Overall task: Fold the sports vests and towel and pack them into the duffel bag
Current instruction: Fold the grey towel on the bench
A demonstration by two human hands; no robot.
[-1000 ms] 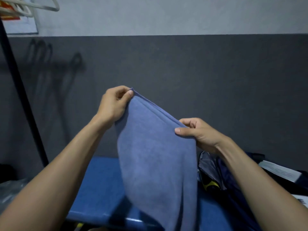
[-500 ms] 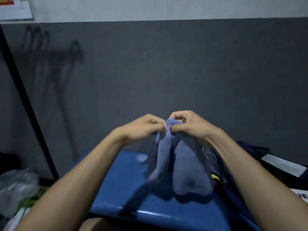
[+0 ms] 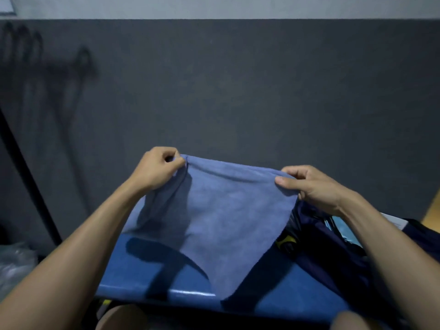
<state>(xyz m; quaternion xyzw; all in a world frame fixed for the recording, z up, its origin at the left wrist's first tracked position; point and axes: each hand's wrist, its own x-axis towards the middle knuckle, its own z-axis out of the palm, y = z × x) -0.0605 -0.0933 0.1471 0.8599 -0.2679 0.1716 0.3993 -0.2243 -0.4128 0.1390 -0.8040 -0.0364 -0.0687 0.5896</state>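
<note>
Presently the towel point(image 3: 214, 210) hangs mid-frame above the blue bench point(image 3: 147, 277), folding unfinished. Left hand point(image 3: 157, 167) and right hand point(image 3: 309, 184) each pinch a top corner in curled fingers. The dark bag point(image 3: 333, 246) at right awaits packing; vests not identifiable.

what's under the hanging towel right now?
The blue towel, held up by the left hand and right hand, hangs over the blue table, where its shadow falls. Whatever lies directly behind the cloth is covered.
</note>
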